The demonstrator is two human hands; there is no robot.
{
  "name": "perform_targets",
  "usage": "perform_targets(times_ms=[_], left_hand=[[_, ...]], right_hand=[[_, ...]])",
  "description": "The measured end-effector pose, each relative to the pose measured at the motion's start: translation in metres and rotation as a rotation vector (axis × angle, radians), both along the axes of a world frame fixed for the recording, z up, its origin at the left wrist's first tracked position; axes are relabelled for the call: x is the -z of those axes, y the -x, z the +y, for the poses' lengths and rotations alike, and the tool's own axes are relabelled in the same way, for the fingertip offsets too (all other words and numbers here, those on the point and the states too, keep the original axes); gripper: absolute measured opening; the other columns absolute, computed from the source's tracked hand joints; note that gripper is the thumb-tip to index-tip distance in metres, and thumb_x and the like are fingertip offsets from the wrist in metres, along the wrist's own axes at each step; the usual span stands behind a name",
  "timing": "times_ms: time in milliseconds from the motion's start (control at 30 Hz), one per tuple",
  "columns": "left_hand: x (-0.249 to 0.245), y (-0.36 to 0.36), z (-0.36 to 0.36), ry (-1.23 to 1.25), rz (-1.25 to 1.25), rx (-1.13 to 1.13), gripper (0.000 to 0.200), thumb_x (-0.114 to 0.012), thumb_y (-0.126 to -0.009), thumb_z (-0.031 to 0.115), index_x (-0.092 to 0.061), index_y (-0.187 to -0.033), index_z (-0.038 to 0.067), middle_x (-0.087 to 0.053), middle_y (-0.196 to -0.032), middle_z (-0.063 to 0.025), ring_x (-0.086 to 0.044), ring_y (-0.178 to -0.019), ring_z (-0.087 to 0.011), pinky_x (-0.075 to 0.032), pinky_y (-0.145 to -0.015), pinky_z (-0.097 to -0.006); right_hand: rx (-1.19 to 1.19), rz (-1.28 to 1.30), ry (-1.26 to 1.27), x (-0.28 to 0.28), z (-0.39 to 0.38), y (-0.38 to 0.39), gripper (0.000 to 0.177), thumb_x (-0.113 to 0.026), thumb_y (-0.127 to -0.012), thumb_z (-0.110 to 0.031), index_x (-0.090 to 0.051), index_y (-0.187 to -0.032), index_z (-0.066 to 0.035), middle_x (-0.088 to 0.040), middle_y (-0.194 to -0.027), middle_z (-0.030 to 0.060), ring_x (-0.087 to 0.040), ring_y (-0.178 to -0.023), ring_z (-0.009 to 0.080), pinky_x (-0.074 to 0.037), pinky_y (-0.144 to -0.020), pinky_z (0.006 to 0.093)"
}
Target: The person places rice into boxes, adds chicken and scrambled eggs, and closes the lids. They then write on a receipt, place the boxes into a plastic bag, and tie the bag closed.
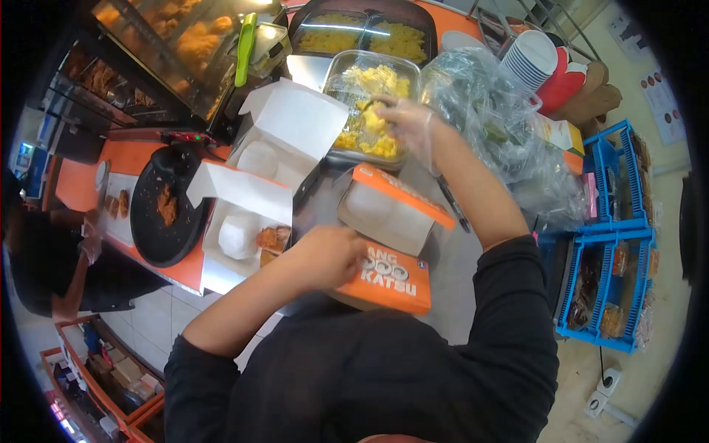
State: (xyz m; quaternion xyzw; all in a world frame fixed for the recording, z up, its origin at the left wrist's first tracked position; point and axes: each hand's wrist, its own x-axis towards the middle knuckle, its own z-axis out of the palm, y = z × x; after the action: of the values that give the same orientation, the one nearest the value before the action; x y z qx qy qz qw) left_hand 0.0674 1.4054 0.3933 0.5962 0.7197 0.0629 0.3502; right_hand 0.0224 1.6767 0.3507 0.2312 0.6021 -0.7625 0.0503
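Note:
My right hand, in a clear plastic glove, reaches over a clear tub of yellow scrambled egg. Its fingers are closed around a thin dark thing, too blurred to name. My left hand is bare, its fingers curled against the left edge of a closed orange box printed "KATSU". What it grips, if anything, is hidden. Just behind stands an open orange-and-white box with a white mound inside. To the left, another open box holds a white rice mound beside fried chicken.
A further open white box stands by the tub. At left are a heated display case and a black round tray with fried pieces. A co-worker's gloved hand is beyond. Plastic bags, stacked cups and blue racks line the right.

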Motion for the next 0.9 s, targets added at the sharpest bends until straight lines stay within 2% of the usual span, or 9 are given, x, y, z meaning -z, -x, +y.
perform_targets(times_ms=[100,133,367,467,567,633,700,733,900], left_hand=[[0.029,-0.008,-0.007,-0.154,0.242,-0.091,0.044,-0.059,-0.078,0.030,-0.055,-0.117,0.009,-0.047,-0.127,-0.0171,-0.043,-0.119,-0.0335,-0.037,-0.095,-0.0437],[0.032,-0.008,-0.007,-0.042,0.177,-0.129,0.054,-0.060,-0.077,0.034,-0.049,-0.124,0.011,-0.041,-0.133,-0.0164,-0.033,-0.127,-0.0342,-0.028,-0.102,-0.0470],[0.060,-0.023,-0.032,-0.255,0.303,-0.169,0.055,-0.055,-0.081,0.036,-0.044,-0.128,0.009,-0.044,-0.130,-0.0170,-0.036,-0.125,-0.0345,-0.026,-0.103,-0.0500],[0.070,-0.028,-0.040,-0.300,0.336,-0.204,0.053,-0.052,-0.084,0.035,-0.043,-0.129,0.008,-0.042,-0.132,-0.0177,-0.036,-0.126,-0.0345,-0.025,-0.104,-0.0508],[0.074,-0.034,-0.048,-0.318,0.385,-0.229,0.051,-0.050,-0.085,0.034,-0.043,-0.128,0.008,-0.040,-0.135,-0.0186,-0.036,-0.127,-0.0343,-0.025,-0.104,-0.0511],[0.067,-0.036,-0.056,-0.308,0.425,-0.243,0.051,-0.050,-0.085,0.035,-0.043,-0.128,0.007,-0.038,-0.136,-0.0192,-0.035,-0.127,-0.0343,-0.025,-0.104,-0.0516],[0.049,-0.032,-0.071,-0.331,0.365,-0.255,0.050,-0.051,-0.085,0.032,-0.044,-0.128,0.006,-0.039,-0.135,-0.0194,-0.037,-0.126,-0.0344,-0.027,-0.103,-0.0500],[0.040,-0.030,-0.082,-0.338,0.332,-0.263,0.050,-0.052,-0.085,0.031,-0.044,-0.127,0.006,-0.040,-0.135,-0.0196,-0.038,-0.125,-0.0344,-0.028,-0.103,-0.0491],[0.021,-0.021,-0.144,-0.512,-0.201,-0.408,0.043,-0.059,-0.081,0.019,-0.050,-0.120,0.004,-0.051,-0.124,-0.0188,-0.049,-0.113,-0.0328,-0.036,-0.095,-0.0416]], right_hand=[[-0.107,0.072,-0.027,-0.055,-0.021,-0.029,0.041,-0.056,-0.088,-0.019,-0.046,-0.127,-0.015,-0.060,-0.088,0.0005,-0.047,-0.053,0.0013,-0.038,-0.043,0.0144],[-0.174,0.120,0.012,-0.072,-0.029,-0.041,0.041,-0.056,-0.088,-0.019,-0.046,-0.128,-0.015,-0.060,-0.088,0.0005,-0.047,-0.052,0.0012,-0.036,-0.041,0.0136],[-0.286,-0.034,0.162,-0.072,-0.119,-0.121,0.038,-0.058,-0.087,-0.019,-0.049,-0.124,-0.017,-0.062,-0.090,0.0005,-0.053,-0.055,0.0021,-0.037,-0.041,0.0150],[-0.001,-0.001,-0.121,-0.026,-0.135,-0.126,0.038,-0.057,-0.087,-0.015,-0.049,-0.124,-0.021,-0.060,-0.098,0.0046,-0.060,-0.072,0.0107,-0.047,-0.051,0.0252],[-0.149,0.286,-1.358,0.046,-0.131,-0.119,0.042,-0.054,-0.085,-0.009,-0.049,-0.124,-0.025,-0.055,-0.111,0.0104,-0.062,-0.088,0.0244,-0.051,-0.068,0.0365],[-0.525,0.216,-1.628,0.082,-0.121,-0.123,0.048,-0.048,-0.083,-0.003,-0.048,-0.125,-0.026,-0.048,-0.121,0.0174,-0.056,-0.101,0.0358,-0.048,-0.084,0.0400],[-0.515,-0.016,-1.541,0.006,-0.159,-0.127,0.048,-0.046,-0.083,-0.003,-0.047,-0.126,-0.024,-0.048,-0.120,0.0185,-0.054,-0.105,0.0364,-0.046,-0.088,0.0390],[-0.469,-0.067,-1.338,0.006,-0.157,-0.126,0.052,-0.044,-0.083,-0.001,-0.045,-0.128,-0.026,-0.045,-0.122,0.0202,-0.051,-0.109,0.0362,-0.044,-0.091,0.0383],[-0.435,-0.112,-1.221,0.012,-0.146,-0.121,0.054,-0.045,-0.083,0.000,-0.044,-0.130,-0.026,-0.046,-0.123,0.0164,-0.051,-0.109,0.0327,-0.043,-0.090,0.0374]])
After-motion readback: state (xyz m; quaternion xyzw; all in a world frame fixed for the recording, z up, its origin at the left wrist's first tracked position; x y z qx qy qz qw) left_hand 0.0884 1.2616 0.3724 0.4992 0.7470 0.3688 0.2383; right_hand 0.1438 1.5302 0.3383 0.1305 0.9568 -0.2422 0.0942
